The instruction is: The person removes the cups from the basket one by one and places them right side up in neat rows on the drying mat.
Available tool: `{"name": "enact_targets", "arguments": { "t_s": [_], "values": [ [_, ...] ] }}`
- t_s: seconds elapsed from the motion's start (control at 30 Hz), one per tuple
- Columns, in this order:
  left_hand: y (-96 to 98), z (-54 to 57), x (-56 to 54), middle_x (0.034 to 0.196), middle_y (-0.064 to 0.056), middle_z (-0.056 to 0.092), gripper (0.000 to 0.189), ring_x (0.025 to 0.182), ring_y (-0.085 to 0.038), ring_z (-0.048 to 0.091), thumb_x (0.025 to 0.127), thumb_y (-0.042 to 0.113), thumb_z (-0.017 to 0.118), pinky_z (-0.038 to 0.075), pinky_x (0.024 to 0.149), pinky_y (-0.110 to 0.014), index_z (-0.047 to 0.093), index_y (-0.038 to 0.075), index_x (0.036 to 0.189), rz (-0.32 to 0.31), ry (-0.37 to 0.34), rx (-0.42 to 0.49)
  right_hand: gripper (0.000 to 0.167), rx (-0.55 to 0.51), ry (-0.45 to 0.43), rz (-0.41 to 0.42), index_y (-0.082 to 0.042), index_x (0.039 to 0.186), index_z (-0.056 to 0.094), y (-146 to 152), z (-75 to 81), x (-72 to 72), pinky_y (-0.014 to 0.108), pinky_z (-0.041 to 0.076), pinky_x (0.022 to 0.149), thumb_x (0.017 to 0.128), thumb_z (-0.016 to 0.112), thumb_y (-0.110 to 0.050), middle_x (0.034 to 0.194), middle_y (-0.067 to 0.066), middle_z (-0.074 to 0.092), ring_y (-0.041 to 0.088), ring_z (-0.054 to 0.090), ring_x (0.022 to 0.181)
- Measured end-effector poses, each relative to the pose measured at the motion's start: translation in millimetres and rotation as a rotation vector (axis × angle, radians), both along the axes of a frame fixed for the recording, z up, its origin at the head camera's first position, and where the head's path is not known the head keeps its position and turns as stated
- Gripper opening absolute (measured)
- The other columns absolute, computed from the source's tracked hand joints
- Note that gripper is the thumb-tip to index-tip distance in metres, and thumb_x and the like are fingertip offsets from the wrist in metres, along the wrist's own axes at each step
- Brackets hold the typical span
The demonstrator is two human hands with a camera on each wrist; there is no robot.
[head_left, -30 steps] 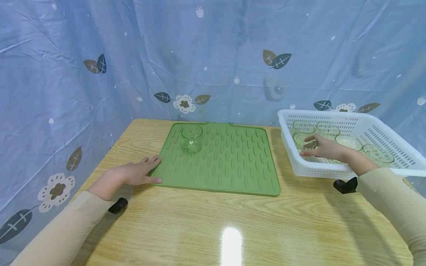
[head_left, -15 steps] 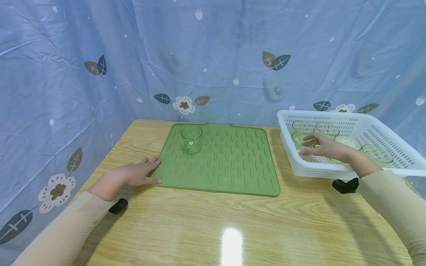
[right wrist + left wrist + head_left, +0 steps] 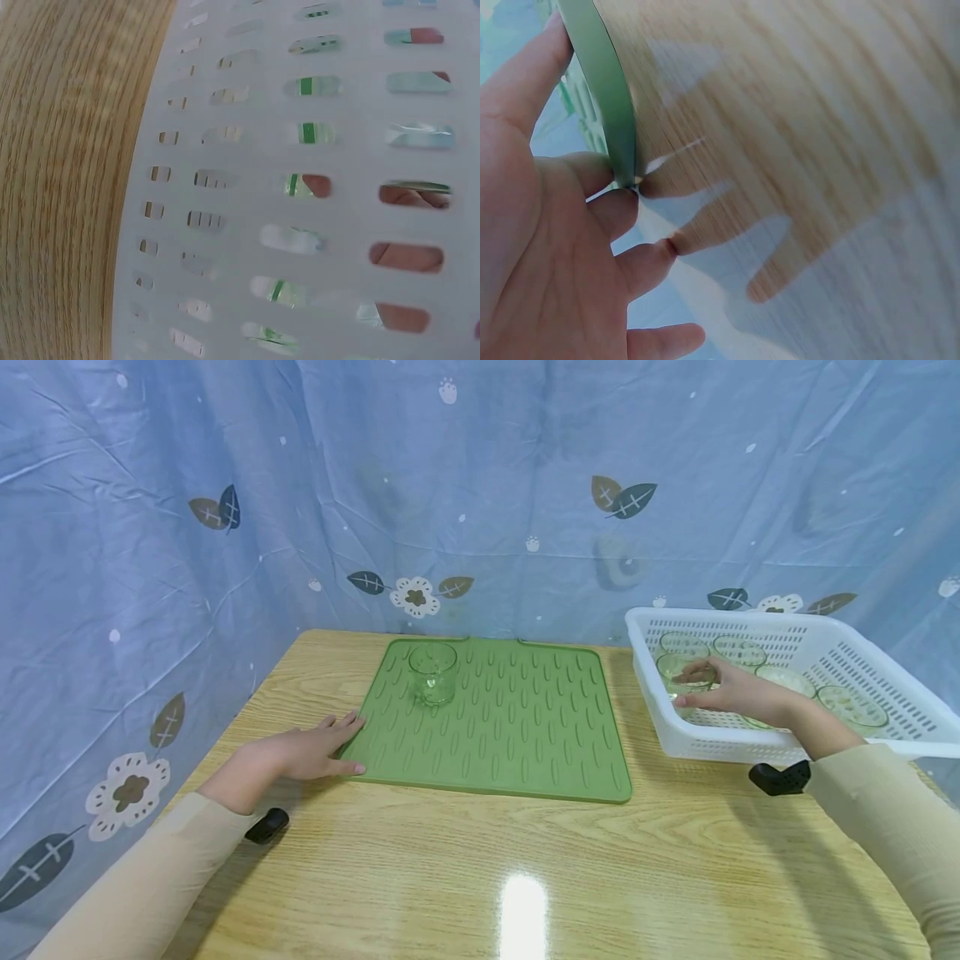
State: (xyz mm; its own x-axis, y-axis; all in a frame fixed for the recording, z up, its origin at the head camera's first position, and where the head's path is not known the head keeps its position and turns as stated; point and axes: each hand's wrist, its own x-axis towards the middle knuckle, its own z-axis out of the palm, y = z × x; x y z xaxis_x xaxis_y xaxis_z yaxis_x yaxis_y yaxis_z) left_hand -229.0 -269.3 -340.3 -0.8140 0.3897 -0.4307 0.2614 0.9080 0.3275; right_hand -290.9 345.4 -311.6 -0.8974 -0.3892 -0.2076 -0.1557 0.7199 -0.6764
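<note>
In the head view, my right hand (image 3: 738,693) reaches into the white plastic basket (image 3: 678,742) and grips a clear glass tumbler (image 3: 670,675) near its front left corner, thumb on the near side. The right wrist view shows only bits of that hand through the basket's slots. My left hand (image 3: 311,750) rests at the front left corner of the green ridged mat (image 3: 517,760), fingers spread. In the left wrist view its fingertips lie along the mat's edge (image 3: 607,97). One glass tumbler (image 3: 432,675) stands upright on the mat's back left part.
Several more glasses stand in the basket, among them one at the right (image 3: 851,706) and one at the back (image 3: 738,650). The mat and basket sit on a wooden table (image 3: 420,860). A blue patterned curtain (image 3: 480,510) hangs behind and at the left.
My right thumb and fingers have drawn together around the front left glass, whose rim has shifted slightly up and left. My left hand and the glass on the mat have stayed put.
</note>
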Motion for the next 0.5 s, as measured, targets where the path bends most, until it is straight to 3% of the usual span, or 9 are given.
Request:
{"name": "enact_targets", "arguments": {
  "t_s": [0.5],
  "values": [
    [1.9,1.5,1.0,0.168,-0.026,0.004,0.097,0.149,-0.056,0.003,0.101,0.057,0.058,0.012,0.109,-0.08,0.012,-0.001,0.164,0.002,0.004,-0.005,0.075,-0.05,0.016,0.025,-0.002,0.159,0.023,8.0,5.1,4.6,0.053,0.049,0.096,0.102,0.067,-0.024,0.151,0.028,0.04,0.045,0.048,0.132]
  ]
}}
